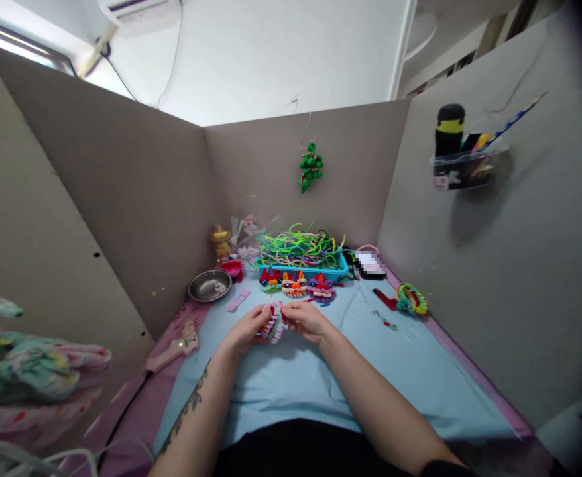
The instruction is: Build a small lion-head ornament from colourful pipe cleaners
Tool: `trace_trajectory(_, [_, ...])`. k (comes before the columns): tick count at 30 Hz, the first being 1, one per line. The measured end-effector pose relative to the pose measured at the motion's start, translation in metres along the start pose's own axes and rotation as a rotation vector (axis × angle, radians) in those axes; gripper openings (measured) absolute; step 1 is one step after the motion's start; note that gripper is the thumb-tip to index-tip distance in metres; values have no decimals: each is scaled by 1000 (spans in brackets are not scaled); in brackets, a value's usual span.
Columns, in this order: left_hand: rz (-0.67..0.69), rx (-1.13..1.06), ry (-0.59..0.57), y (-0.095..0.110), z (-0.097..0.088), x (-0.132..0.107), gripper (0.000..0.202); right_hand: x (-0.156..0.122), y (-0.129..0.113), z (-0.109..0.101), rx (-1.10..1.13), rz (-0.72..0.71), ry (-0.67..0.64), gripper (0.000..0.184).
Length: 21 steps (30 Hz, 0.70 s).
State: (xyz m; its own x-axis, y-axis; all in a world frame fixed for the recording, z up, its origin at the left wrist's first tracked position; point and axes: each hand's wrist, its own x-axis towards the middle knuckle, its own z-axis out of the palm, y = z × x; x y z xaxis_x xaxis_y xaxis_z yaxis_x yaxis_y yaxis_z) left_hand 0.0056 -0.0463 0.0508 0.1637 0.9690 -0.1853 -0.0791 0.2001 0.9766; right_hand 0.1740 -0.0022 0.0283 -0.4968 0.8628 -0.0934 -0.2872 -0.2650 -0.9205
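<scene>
Head view: blue sheet [410, 377] is walled by grey panels [261, 179] at 10, 12 and 2 o'clock; open room is seen at 4. Pink-white-red craft piece [273, 326] is pinched narrowly by left hand [249, 330] at its 9, right hand [307, 321] at its 3. Counted: three horned figures [294, 285], one tray [301, 272] at 12–1; one bowl [206, 287] at 10.

No legible lettering (or numbers).
</scene>
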Motion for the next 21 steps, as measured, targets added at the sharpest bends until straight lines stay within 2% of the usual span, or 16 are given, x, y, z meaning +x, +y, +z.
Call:
trace_trajectory(5, [8,59,-21,5,2,3,43,1,2,-4,114,67,-43,22])
trace_trajectory(8, [0,80,28,4,-1,7,46,1,2,-4,113,73,-44,21])
trace_trajectory(10, [-15,19,64,3,-6,10,50,3,3,-5,128,69,-13,19])
trace_trajectory(13, [-47,-186,54,1,-14,12,60,8,5,-7,256,46,50,15])
trace_trajectory(15, [18,-332,8,-2,-14,11,60,12,7,-8,370,21,82,12])
trace_trajectory(17, [173,-448,-46,-6,-10,9,63,15,10,-8,458,-1,113,8])
trace_trajectory(19, [305,-524,-69,-12,-3,9,79,17,11,-5,524,-14,135,5])
trace_trajectory(21, [368,-573,-42,-18,4,11,88,18,13,-2,583,-18,124,6])
